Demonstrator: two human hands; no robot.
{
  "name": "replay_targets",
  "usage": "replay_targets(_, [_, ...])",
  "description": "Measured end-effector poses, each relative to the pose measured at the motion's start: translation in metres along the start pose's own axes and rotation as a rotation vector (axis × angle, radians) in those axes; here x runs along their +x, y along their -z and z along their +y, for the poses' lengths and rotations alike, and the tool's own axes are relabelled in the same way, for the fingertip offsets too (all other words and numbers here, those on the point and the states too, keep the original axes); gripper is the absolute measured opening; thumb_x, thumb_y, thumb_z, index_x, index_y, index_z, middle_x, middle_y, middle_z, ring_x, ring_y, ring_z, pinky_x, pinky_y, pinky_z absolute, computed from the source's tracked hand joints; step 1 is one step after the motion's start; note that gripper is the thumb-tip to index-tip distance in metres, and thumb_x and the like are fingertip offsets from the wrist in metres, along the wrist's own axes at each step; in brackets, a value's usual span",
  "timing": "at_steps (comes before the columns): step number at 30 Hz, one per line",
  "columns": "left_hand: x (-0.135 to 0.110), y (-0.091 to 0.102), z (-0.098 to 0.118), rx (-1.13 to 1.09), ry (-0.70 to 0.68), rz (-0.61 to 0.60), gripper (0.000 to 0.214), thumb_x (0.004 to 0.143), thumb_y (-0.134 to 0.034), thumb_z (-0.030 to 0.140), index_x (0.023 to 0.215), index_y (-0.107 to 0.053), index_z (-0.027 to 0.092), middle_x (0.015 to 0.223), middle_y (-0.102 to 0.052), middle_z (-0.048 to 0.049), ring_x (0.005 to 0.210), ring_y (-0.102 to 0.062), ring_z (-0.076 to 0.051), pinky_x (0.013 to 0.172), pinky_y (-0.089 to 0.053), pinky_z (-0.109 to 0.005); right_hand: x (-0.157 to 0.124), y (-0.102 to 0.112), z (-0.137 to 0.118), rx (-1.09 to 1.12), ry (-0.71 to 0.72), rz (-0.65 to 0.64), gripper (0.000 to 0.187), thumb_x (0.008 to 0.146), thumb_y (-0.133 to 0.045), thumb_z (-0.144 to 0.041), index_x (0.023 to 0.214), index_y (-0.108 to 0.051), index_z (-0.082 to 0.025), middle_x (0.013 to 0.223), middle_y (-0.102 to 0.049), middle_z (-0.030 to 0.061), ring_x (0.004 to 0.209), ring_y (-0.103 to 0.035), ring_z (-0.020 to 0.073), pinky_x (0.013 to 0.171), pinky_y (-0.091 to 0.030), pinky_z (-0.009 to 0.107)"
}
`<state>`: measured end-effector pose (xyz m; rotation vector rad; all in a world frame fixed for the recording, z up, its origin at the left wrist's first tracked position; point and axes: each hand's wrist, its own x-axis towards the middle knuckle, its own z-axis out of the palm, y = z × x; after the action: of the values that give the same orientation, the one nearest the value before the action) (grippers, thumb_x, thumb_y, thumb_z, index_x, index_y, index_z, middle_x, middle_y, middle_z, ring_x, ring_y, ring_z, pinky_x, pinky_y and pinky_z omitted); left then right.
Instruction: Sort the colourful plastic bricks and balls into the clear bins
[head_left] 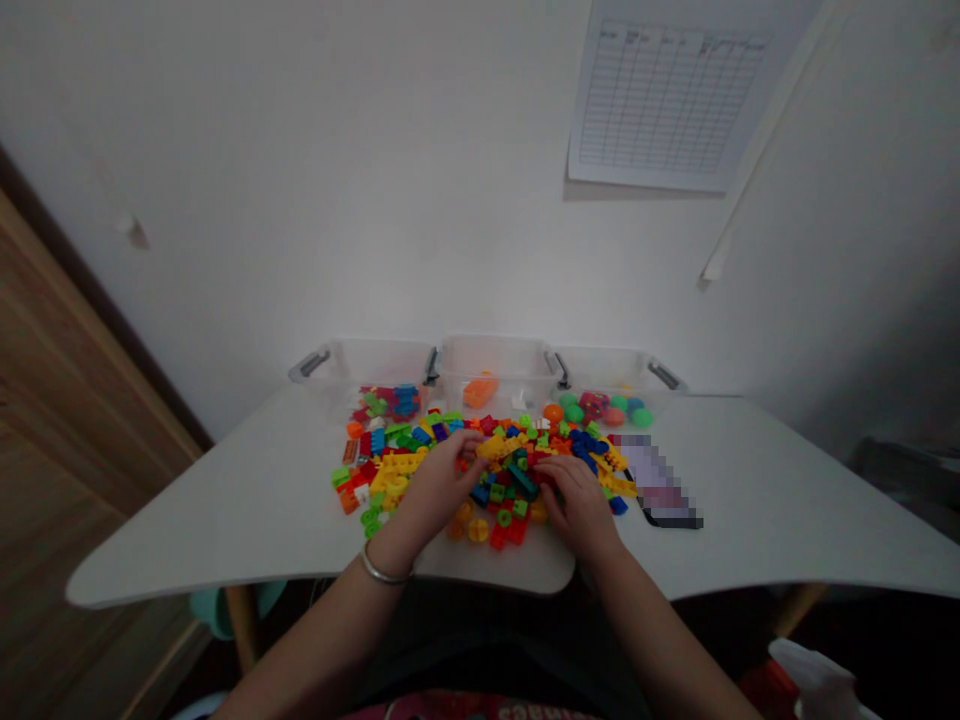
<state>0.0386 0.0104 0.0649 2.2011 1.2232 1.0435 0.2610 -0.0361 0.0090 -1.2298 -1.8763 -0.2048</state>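
Observation:
My left hand (pixel 446 478), with a bracelet at the wrist, pinches a yellow toy block (pixel 492 448) over a heap of mixed plastic building blocks (pixel 401 463). To its right, my right hand (pixel 576 495) is closed with its fingertips on a red block (pixel 537 461) at the heap's middle. A dark teal block (pixel 523 480) lies between the two hands. Closer to me are a round yellow piece (pixel 478 530) and red blocks (pixel 510 530). My fingers hide part of the pieces under them.
Three clear bins stand along the wall: the left bin (pixel 375 355) holds mixed pieces, the middle bin (pixel 495 352) an orange piece, the right bin (pixel 607 360) coloured round pieces. A phone-like device (pixel 660 480), its screen pixelated, lies right of the heap on the white table (pixel 765 480).

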Motion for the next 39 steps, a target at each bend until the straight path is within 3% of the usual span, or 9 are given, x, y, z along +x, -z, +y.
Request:
replay_targets(4, [0.021, 0.008, -0.005, -0.080, -0.005, 0.054, 0.033, 0.084, -0.054, 0.031, 0.114, -0.058, 0.019, 0.100, -0.068, -0.0057, 0.091, -0.064, -0.019, 0.085, -0.052, -0.036, -0.001, 0.001, 0.001, 0.008, 0.000, 0.018, 0.023, 0.088, -0.049, -0.017, 0.105, -0.063, -0.023, 0.105, -0.068, 0.0077, 0.101, -0.061, 0.0228, 0.090, -0.050, 0.044])
replay_targets(9, [0.050, 0.015, -0.019, -0.087, 0.009, 0.303, 0.032, 0.083, -0.056, 0.034, 0.111, -0.062, 0.019, 0.113, -0.066, -0.0084, 0.101, -0.062, -0.021, 0.088, -0.050, -0.036, -0.001, 0.003, 0.001, 0.011, 0.001, 0.033, 0.023, 0.087, -0.049, -0.017, 0.104, -0.064, -0.023, 0.104, -0.069, 0.0074, 0.099, -0.062, 0.0225, 0.090, -0.051, 0.044])
replay_targets(13, [0.066, 0.021, -0.023, 0.127, 0.007, 0.445, 0.029, 0.084, -0.057, 0.033, 0.108, -0.064, 0.020, 0.108, -0.068, -0.0071, 0.105, -0.059, -0.024, 0.095, -0.044, -0.040, 0.000, 0.004, 0.001, 0.025, 0.012, 0.034, 0.023, 0.087, -0.050, -0.016, 0.104, -0.064, -0.023, 0.104, -0.069, 0.0075, 0.099, -0.062, 0.0227, 0.090, -0.051, 0.044])
replay_targets(16, [0.075, 0.025, -0.024, 0.334, 0.002, 0.474, 0.028, 0.083, -0.057, 0.031, 0.108, -0.065, 0.022, 0.107, -0.069, -0.0071, 0.105, -0.057, -0.026, 0.097, -0.039, -0.042, 0.000, 0.003, 0.001, 0.024, 0.009, 0.030, 0.022, 0.086, -0.050, -0.015, 0.103, -0.064, -0.023, 0.104, -0.069, 0.0074, 0.099, -0.062, 0.0226, 0.090, -0.051, 0.043])
replay_targets(19, [0.086, 0.027, -0.024, 0.404, 0.003, 0.489, 0.029, 0.083, -0.057, 0.031, 0.110, -0.063, 0.021, 0.108, -0.068, -0.0076, 0.104, -0.056, -0.027, 0.095, -0.039, -0.040, 0.000, 0.003, 0.001, 0.021, 0.004, 0.021, 0.022, 0.086, -0.050, -0.015, 0.103, -0.063, -0.022, 0.104, -0.068, 0.0072, 0.100, -0.061, 0.0225, 0.091, -0.050, 0.044])
replay_targets(29, [0.108, 0.027, -0.017, 0.628, -0.030, 0.326, 0.026, 0.088, -0.050, 0.034, 0.102, -0.069, 0.022, 0.099, -0.071, -0.0086, 0.096, -0.057, -0.027, 0.085, -0.042, -0.039, 0.000, 0.003, 0.003, 0.015, 0.006, -0.008, 0.022, 0.086, -0.050, -0.014, 0.103, -0.063, -0.022, 0.103, -0.068, 0.0072, 0.100, -0.060, 0.0224, 0.091, -0.049, 0.043])
replay_targets(33, [0.109, 0.024, -0.018, 0.657, -0.070, 0.262, 0.032, 0.091, -0.043, 0.029, 0.111, -0.067, 0.019, 0.103, -0.071, -0.0094, 0.099, -0.056, -0.025, 0.091, -0.040, -0.038, 0.000, 0.001, 0.003, 0.016, 0.008, -0.015, 0.022, 0.086, -0.050, -0.013, 0.103, -0.063, -0.021, 0.103, -0.068, 0.0076, 0.099, -0.060, 0.0225, 0.090, -0.049, 0.043])
replay_targets(36, [0.109, 0.022, -0.019, 0.697, -0.129, 0.154, 0.033, 0.090, -0.043, 0.030, 0.108, -0.068, 0.018, 0.104, -0.070, -0.0115, 0.101, -0.055, -0.025, 0.097, -0.037, -0.041, 0.000, 0.000, 0.004, 0.024, 0.019, -0.014, 0.022, 0.086, -0.050, -0.013, 0.102, -0.063, -0.020, 0.103, -0.068, 0.0078, 0.099, -0.060, 0.0225, 0.090, -0.049, 0.043])
replay_targets(39, [0.108, 0.019, -0.020, 0.734, -0.169, 0.130, 0.032, 0.089, -0.044, 0.027, 0.107, -0.067, 0.016, 0.107, -0.069, -0.0126, 0.106, -0.054, -0.026, 0.099, -0.035, -0.042, -0.001, -0.001, 0.004, 0.021, 0.022, -0.003, 0.022, 0.086, -0.050, -0.013, 0.103, -0.063, -0.021, 0.103, -0.068, 0.0072, 0.099, -0.060, 0.0224, 0.091, -0.049, 0.042])
